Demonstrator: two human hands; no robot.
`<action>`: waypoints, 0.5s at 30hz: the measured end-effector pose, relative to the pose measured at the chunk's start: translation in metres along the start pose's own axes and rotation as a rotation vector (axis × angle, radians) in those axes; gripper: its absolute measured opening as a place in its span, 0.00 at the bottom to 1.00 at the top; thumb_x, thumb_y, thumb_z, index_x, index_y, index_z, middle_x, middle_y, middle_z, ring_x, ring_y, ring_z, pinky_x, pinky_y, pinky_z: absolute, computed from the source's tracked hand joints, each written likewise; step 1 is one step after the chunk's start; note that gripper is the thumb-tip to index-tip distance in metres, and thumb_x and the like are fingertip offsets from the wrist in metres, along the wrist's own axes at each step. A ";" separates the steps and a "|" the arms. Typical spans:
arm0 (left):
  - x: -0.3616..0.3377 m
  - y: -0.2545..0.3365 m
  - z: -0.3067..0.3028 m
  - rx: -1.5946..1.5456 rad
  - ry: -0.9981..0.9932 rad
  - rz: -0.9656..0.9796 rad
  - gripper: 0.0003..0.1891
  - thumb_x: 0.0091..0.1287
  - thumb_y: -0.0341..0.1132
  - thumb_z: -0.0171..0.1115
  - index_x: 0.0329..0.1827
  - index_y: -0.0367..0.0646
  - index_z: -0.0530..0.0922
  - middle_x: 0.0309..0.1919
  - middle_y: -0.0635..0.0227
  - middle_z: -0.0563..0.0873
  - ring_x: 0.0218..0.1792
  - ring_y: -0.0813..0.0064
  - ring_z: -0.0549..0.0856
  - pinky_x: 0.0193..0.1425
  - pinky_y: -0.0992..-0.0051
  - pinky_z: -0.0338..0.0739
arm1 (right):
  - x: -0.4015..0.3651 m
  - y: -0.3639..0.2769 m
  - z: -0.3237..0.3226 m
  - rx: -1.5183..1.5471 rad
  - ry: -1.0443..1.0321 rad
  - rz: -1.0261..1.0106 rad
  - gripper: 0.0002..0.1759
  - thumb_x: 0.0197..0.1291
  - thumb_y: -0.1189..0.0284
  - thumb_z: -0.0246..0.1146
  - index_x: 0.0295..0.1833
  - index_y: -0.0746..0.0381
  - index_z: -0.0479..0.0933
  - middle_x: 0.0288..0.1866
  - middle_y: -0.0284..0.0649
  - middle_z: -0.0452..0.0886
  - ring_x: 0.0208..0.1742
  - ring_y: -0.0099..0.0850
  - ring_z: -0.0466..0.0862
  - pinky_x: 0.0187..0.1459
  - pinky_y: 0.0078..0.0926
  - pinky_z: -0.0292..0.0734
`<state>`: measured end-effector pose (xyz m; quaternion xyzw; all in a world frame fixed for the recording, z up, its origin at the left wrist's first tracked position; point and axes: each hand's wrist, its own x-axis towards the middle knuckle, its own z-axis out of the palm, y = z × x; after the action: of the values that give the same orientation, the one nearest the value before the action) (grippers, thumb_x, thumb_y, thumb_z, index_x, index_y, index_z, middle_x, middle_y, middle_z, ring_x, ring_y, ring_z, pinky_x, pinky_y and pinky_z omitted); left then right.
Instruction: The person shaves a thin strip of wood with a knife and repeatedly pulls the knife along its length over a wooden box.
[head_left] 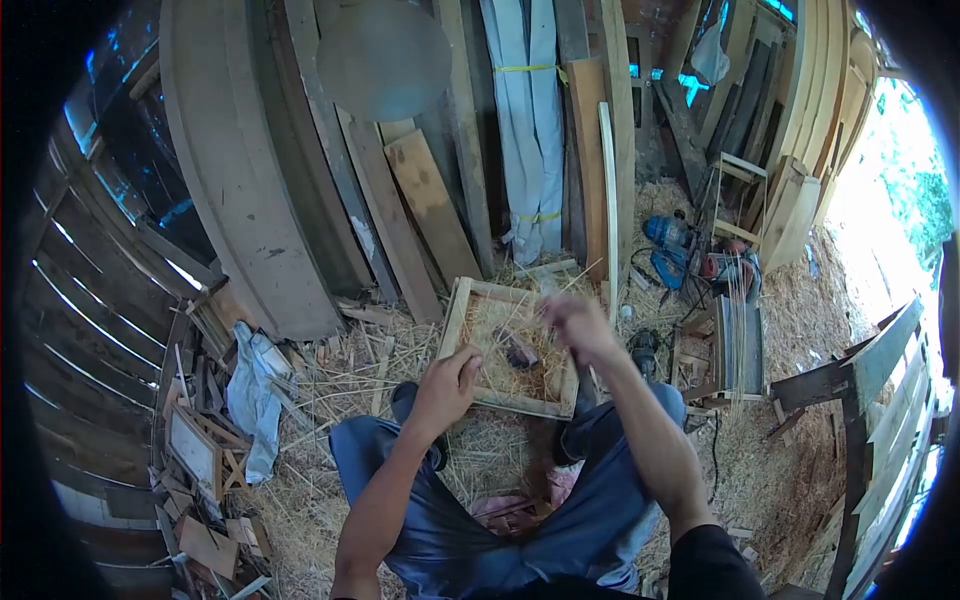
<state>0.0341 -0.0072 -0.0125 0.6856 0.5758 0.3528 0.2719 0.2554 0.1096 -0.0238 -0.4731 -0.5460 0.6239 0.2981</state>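
A shallow rectangular wooden frame [515, 401] lies on the shavings between my feet, with a small dark block [521, 352] and straw-like scraps inside its outline. At the frame's near left corner, my left hand [443, 392] is closed, its fingers curled over the wood and its thumb on top. My right hand [580, 328] is raised over the frame's right side, fist-like and blurred by motion. Below that hand, a dark elongated piece [586, 385] shows beside the frame; whether the hand holds it is hidden.
Tall planks [235, 170] and a wrapped pale bundle [530, 130] lean against the far wall. Blue power tools [668, 240] and a small wooden stand [735, 340] are at right. A pale cloth [255, 400] and offcuts [205, 545] lie left. Shavings cover the floor.
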 end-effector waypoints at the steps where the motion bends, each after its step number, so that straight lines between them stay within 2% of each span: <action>1: -0.002 -0.005 -0.001 -0.013 0.026 -0.008 0.05 0.71 0.30 0.52 0.41 0.39 0.75 0.23 0.52 0.79 0.24 0.51 0.80 0.30 0.63 0.72 | 0.007 -0.003 -0.019 0.103 0.170 -0.037 0.17 0.72 0.66 0.50 0.40 0.66 0.80 0.28 0.30 0.76 0.20 0.16 0.68 0.18 0.16 0.62; 2: -0.004 -0.008 -0.003 -0.028 0.058 -0.012 0.05 0.71 0.30 0.52 0.41 0.39 0.75 0.23 0.52 0.79 0.25 0.51 0.80 0.31 0.63 0.72 | 0.013 -0.005 -0.038 0.200 0.341 -0.079 0.17 0.72 0.66 0.50 0.40 0.66 0.79 0.26 0.29 0.75 0.20 0.16 0.67 0.18 0.15 0.61; 5: -0.005 -0.007 -0.009 -0.023 0.073 -0.001 0.06 0.71 0.31 0.51 0.41 0.39 0.75 0.23 0.52 0.78 0.25 0.52 0.80 0.30 0.65 0.71 | 0.018 -0.006 -0.075 0.338 0.454 -0.146 0.17 0.73 0.64 0.51 0.40 0.64 0.77 0.24 0.27 0.71 0.19 0.15 0.66 0.18 0.13 0.59; 7: -0.004 -0.009 -0.011 -0.046 0.072 -0.024 0.06 0.72 0.31 0.51 0.41 0.39 0.75 0.22 0.53 0.78 0.23 0.54 0.78 0.30 0.66 0.70 | 0.011 -0.004 -0.080 0.422 0.539 -0.091 0.17 0.73 0.62 0.50 0.41 0.63 0.76 0.23 0.25 0.68 0.19 0.15 0.64 0.17 0.12 0.58; 10: -0.003 -0.007 -0.012 -0.064 0.076 -0.036 0.07 0.72 0.32 0.51 0.42 0.38 0.75 0.21 0.54 0.76 0.20 0.59 0.75 0.28 0.68 0.68 | 0.008 -0.012 -0.070 0.449 0.551 -0.180 0.16 0.73 0.61 0.50 0.41 0.62 0.76 0.24 0.25 0.68 0.19 0.14 0.63 0.17 0.12 0.57; 11: -0.002 -0.006 -0.011 -0.066 0.080 -0.027 0.07 0.73 0.32 0.51 0.42 0.38 0.74 0.20 0.55 0.76 0.18 0.62 0.73 0.28 0.69 0.68 | 0.013 -0.004 -0.070 0.452 0.478 -0.180 0.17 0.73 0.58 0.50 0.44 0.61 0.75 0.26 0.27 0.71 0.19 0.14 0.63 0.17 0.11 0.56; 15: 0.003 -0.004 -0.005 -0.075 0.063 -0.025 0.06 0.72 0.32 0.51 0.42 0.38 0.74 0.19 0.56 0.75 0.17 0.66 0.71 0.27 0.70 0.67 | -0.006 -0.037 -0.028 0.407 0.359 -0.218 0.17 0.71 0.58 0.54 0.47 0.61 0.75 0.30 0.29 0.75 0.19 0.13 0.62 0.17 0.11 0.56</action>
<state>0.0281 -0.0031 -0.0125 0.6563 0.5789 0.3919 0.2837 0.2781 0.1235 0.0147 -0.4448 -0.3957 0.5913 0.5440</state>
